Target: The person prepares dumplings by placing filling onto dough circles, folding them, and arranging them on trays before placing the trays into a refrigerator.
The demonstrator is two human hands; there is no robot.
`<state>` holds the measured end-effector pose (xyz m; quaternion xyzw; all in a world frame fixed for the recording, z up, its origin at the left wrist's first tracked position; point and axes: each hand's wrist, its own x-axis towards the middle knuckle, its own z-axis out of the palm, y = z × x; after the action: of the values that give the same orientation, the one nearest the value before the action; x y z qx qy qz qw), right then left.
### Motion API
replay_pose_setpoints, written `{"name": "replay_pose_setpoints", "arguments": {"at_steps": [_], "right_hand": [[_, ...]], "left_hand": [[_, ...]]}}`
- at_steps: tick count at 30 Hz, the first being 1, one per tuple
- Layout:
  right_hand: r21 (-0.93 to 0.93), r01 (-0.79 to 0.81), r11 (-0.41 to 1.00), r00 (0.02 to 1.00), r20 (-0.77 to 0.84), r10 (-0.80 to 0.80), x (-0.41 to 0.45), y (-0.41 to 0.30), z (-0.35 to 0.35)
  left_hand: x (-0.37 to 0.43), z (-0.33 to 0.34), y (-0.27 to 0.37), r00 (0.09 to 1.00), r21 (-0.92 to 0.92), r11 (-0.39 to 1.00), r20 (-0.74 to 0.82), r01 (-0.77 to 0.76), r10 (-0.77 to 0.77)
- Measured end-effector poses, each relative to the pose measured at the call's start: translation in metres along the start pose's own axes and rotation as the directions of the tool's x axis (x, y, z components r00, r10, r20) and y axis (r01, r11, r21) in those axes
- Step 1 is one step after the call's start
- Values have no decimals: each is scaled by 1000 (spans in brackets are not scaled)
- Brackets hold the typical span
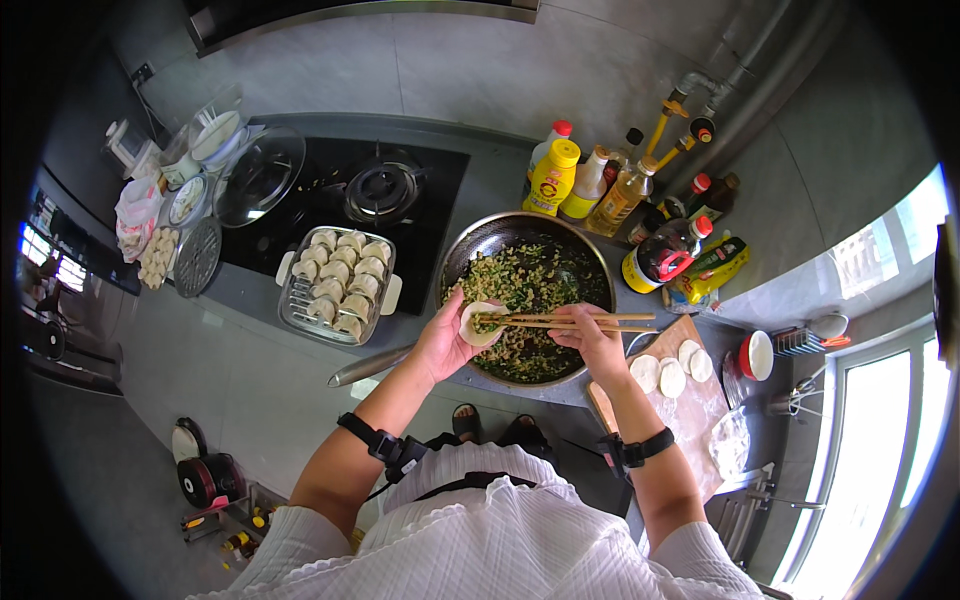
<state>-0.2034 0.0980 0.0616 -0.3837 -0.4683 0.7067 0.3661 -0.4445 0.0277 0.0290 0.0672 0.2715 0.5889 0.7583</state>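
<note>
My left hand point(444, 339) holds a round dough wrapper point(474, 335) with a little green and tan filling on it, over the left edge of a frying pan point(600, 259). My right hand point(590, 335) grips a pair of wooden chopsticks point(619, 322), their tips on the filling in the wrapper. Chopped filling point(525, 277) with greens lies spread in the pan. Left of the pan, folded dumplings point(331, 289) stand in rows in a rectangular tray point(296, 330) with slots. On the right, flat wrappers point(673, 377) lie on a floured wooden board point(694, 420).
A gas hob point(435, 180) and glass lid point(262, 176) are behind the tray. Sauce and oil bottles point(553, 176) crowd behind the pan. The pan's handle point(371, 366) juts past the counter edge. More dumplings point(157, 256) lie far left; a red bowl point(756, 355) stands right.
</note>
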Motion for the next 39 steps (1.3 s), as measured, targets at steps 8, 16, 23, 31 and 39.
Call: {"name": "replay_pose_setpoints", "arguments": {"at_steps": [8,16,23,31,39], "right_hand": [[15,-16,1000,999,31,15,2,-4,3],[29,-24,999,999,35,23,8,-4,-9],[-333,0,943,998,-65,-23,28,50,-39],[41,-263,964,962,-70,266,42,83,-19],[240,-249,938,961,-60,270,34,71,-31]], "left_hand": [[-4,6,4,998,98,994,33,45,-48],[0,4,3,999,83,996,6,36,-37],[1,-31,5,986,52,997,-153,-54,62],[-7,-26,16,961,74,988,-235,-135,149],[-10,-30,17,960,58,989,-239,-135,145]]}}
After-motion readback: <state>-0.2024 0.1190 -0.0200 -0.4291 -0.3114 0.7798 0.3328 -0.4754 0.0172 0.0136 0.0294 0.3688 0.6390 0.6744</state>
